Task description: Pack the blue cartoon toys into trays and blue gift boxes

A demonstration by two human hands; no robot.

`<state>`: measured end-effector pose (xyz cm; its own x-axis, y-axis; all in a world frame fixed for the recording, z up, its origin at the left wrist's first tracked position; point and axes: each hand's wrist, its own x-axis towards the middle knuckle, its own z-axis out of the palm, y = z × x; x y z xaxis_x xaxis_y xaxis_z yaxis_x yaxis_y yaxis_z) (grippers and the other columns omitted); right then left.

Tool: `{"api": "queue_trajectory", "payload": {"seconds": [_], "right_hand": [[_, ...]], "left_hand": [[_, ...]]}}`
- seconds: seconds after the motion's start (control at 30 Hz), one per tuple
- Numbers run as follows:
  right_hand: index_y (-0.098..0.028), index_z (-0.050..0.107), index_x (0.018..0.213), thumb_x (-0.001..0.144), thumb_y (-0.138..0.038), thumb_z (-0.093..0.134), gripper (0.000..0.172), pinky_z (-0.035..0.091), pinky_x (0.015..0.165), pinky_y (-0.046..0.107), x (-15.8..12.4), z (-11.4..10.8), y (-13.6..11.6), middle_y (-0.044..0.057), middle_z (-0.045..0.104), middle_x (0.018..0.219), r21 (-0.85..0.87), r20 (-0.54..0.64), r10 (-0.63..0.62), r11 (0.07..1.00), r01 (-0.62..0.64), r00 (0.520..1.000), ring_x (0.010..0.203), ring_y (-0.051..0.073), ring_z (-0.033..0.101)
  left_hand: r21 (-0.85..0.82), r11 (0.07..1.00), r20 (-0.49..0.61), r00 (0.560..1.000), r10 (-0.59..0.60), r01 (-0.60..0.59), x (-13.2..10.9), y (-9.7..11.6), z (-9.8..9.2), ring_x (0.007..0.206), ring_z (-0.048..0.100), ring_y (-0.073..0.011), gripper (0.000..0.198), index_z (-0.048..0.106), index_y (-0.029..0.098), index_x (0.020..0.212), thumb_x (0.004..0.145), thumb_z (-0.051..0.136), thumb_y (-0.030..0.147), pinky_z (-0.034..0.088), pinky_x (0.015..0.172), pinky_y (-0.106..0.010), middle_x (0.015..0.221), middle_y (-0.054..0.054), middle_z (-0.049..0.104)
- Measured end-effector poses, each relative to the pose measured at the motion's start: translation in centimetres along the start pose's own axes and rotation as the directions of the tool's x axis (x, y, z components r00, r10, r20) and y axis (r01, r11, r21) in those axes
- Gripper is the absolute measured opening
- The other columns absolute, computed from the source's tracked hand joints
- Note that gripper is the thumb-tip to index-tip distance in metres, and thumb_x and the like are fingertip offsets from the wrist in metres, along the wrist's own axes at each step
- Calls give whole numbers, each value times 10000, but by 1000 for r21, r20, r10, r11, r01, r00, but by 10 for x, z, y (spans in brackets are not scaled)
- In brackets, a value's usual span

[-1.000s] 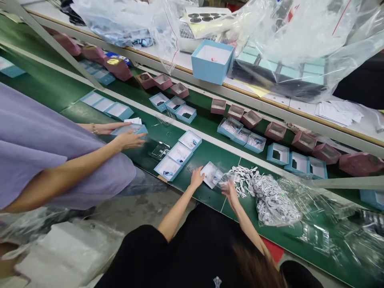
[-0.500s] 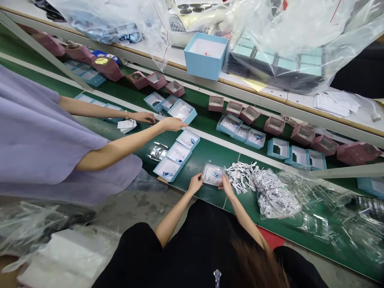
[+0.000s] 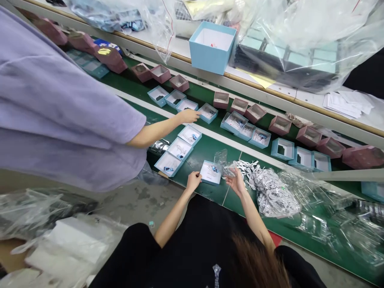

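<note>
A light blue box (image 3: pixel 211 179) with a white inside lies on the green bench in front of me, a small blue-and-white item in it. My left hand (image 3: pixel 193 182) grips this box at its left edge, fingers closed. Just right of the box, my right hand (image 3: pixel 236 184) pinches a clear plastic insert (image 3: pixel 222 161), tilted up and apart from the box. Beyond the right hand lie a pile of white cables (image 3: pixel 247 172) and a clear bag of white cables (image 3: pixel 277 196).
Three filled blue boxes (image 3: pixel 181 150) stand in a row to the left. A co-worker's hand (image 3: pixel 190 116) touches a blue box (image 3: pixel 208 113) on the belt (image 3: pixel 207 86), where pink boxes (image 3: pixel 280 125) also stand. Clear plastic inserts (image 3: pixel 315 226) are heaped at right.
The clear insert has come off the box, moving right and up in my right hand. My left hand stays at the box. The co-worker's arm has reached farther right, and boxes on the belt have shifted.
</note>
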<state>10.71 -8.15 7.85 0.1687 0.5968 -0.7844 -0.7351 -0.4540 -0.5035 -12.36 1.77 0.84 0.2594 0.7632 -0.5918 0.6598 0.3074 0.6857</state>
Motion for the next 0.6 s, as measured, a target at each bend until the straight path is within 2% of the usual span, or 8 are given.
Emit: {"api": "queue_trajectory", "payload": {"seconds": [0.07, 0.13, 0.23, 0.33, 0.4, 0.47, 0.53, 0.6], "right_hand": [[-240, 498, 1257, 954, -528, 422, 425, 529, 533, 204, -3, -3, 11, 56, 738, 814, -69, 13, 25, 997, -25, 1000, 591, 131, 620], [-225, 478, 1262, 934, -508, 480, 434, 521, 516, 205, -4, -3, 24, 53, 732, 788, -165, -6, 62, 984, -62, 998, 569, 130, 611], [-200, 462, 1279, 915, -512, 502, 481, 535, 514, 230, 0, 1, 47, 47, 717, 772, -323, -83, 35, 944, -60, 996, 567, 139, 612], [-180, 417, 1375, 927, -524, 431, 565, 560, 542, 277, 9, 10, 63, 51, 698, 820, -503, -168, -85, 864, -11, 982, 635, 167, 637], [-193, 384, 1434, 916, -546, 434, 629, 572, 581, 317, 15, 15, 68, 54, 690, 873, -593, -192, -136, 805, -5, 972, 702, 196, 654], [-226, 389, 1458, 912, -583, 423, 653, 578, 690, 372, 18, 19, 69, 65, 687, 961, -694, -180, -186, 720, 10, 966, 825, 232, 671], [-253, 435, 1451, 920, -618, 380, 647, 543, 852, 441, 20, 19, 68, 98, 657, 1111, -824, -157, -284, 566, 33, 946, 1017, 277, 649], [-253, 487, 1429, 925, -638, 352, 648, 471, 978, 488, 20, 15, 68, 143, 579, 1255, -910, -125, -397, 411, 54, 909, 1198, 321, 560]], "left_hand": [[-19, 1000, -10, 1000, -2, 2, -5, -8, 11, 645, 693, -137, 275, 704, 109, 1101, 894, 545, 198, 542, 637, -237, 1091, -129, 714], [-32, 999, -10, 1000, -3, 3, -12, -14, 18, 683, 697, -144, 303, 684, 107, 1145, 915, 528, 226, 558, 675, -258, 1148, -145, 693], [-38, 999, -41, 999, 20, -22, -25, -23, 15, 808, 699, -157, 362, 633, 136, 1245, 949, 452, 237, 563, 802, -301, 1232, -145, 655], [-23, 985, -52, 984, 171, -172, -38, -29, 7, 1033, 657, -180, 494, 508, 210, 1396, 906, 460, 186, 550, 858, -308, 1385, -118, 561], [17, 956, 0, 956, 293, -293, -45, -30, 4, 1181, 590, -212, 623, 417, 244, 1465, 858, 554, 212, 537, 899, -317, 1454, -105, 498], [57, 939, 50, 940, 338, -340, -48, -28, 6, 1238, 546, -237, 697, 373, 241, 1489, 840, 625, 280, 509, 957, -339, 1452, -112, 491], [72, 938, 70, 939, 335, -340, -48, -23, 11, 1212, 555, -242, 670, 376, 230, 1484, 869, 619, 336, 496, 971, -352, 1404, -122, 521], [65, 938, 66, 940, 335, -339, -46, -19, 19, 1175, 571, -235, 614, 382, 234, 1477, 907, 577, 351, 496, 963, -352, 1377, -123, 528]]}}
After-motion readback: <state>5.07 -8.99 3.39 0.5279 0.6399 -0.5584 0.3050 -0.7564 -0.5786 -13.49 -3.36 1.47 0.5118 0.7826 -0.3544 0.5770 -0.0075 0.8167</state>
